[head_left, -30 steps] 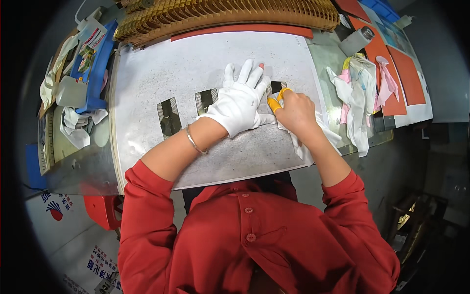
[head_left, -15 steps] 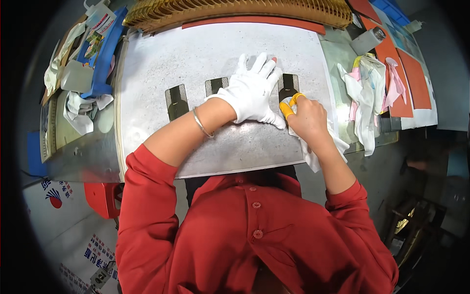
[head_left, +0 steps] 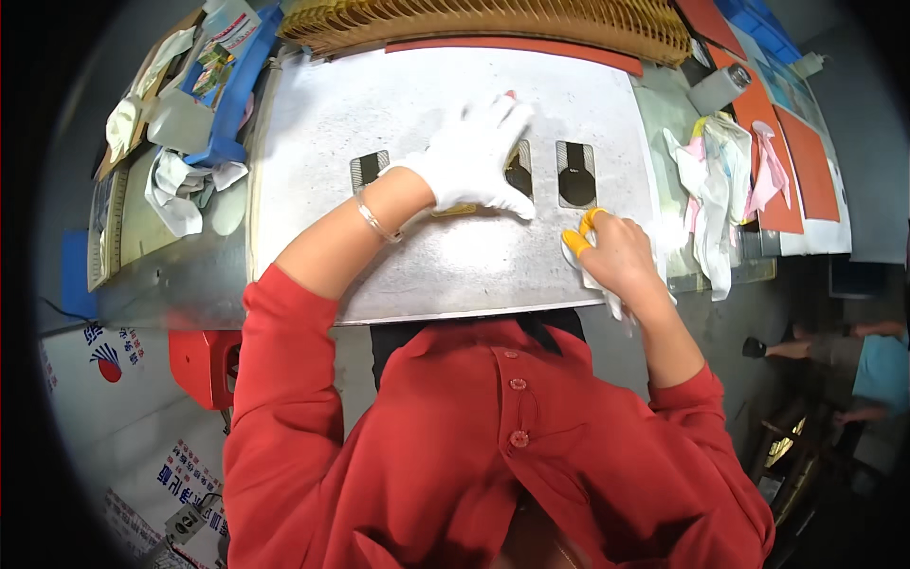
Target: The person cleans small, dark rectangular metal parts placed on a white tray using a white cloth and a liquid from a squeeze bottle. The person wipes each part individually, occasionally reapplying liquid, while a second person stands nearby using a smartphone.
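My left hand (head_left: 469, 156), in a white glove with one bare fingertip, lies spread over the middle of the white work surface (head_left: 427, 275). Under and beside it are small dark plates with a mesh pattern at one end: one plate (head_left: 518, 173) peeks out by the thumb, another plate (head_left: 370, 169) shows left of the wrist. A yellowish edge shows below the palm. Apart on the right lies a fully visible plate (head_left: 575, 175). Just below it, my right hand (head_left: 621, 256), with yellow finger cots, is closed on a white cloth (head_left: 614, 305) that hangs toward the table's front edge.
A long yellow slotted rack (head_left: 493, 24) spans the back, behind a red strip (head_left: 521, 52). To the left stands a blue tray (head_left: 227, 128) beside crumpled cloths. Rags (head_left: 720, 180), a bottle (head_left: 718, 88) and red sheets lie right. Another person (head_left: 880, 370) appears at far right.
My right hand has drawn back with the cloth, off the right plate, which now shows whole. My left hand has shifted left, baring part of the middle plate. The whole view has shifted slightly.
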Motion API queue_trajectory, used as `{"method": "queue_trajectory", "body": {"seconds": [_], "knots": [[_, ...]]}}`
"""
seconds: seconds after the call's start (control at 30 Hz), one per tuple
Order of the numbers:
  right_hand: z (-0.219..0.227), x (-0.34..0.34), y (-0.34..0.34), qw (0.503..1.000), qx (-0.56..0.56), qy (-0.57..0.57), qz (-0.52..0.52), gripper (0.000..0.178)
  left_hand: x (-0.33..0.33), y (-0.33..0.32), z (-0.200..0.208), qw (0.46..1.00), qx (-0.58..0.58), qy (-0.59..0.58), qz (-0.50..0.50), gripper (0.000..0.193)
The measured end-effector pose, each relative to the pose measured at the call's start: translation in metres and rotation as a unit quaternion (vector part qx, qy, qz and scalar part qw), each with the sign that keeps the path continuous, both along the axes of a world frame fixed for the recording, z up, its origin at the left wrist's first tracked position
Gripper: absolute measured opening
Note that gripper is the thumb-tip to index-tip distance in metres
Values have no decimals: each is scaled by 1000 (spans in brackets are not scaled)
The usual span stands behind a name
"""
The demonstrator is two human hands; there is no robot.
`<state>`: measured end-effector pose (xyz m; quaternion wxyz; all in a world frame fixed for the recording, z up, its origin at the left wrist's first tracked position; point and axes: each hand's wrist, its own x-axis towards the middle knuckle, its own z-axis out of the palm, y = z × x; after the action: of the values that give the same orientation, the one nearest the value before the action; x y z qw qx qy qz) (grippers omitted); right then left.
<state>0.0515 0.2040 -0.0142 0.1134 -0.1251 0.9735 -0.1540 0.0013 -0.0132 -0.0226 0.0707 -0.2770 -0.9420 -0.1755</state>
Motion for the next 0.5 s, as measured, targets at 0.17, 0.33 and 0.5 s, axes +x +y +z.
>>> {"method": "queue_trajectory", "body": {"seconds": [0.17,0.33,0.5], "knots": [[18,-28,-35,995,-49,76,30,25,30,-29,-1,994,-74,10,77,88],[1,-70,-75,993,-57,93,43,24,34,-28,-9,994,-38,61,89,82],[-12,-90,-91,995,-46,76,44,21,33,-28,-13,992,-47,56,106,80]]}}
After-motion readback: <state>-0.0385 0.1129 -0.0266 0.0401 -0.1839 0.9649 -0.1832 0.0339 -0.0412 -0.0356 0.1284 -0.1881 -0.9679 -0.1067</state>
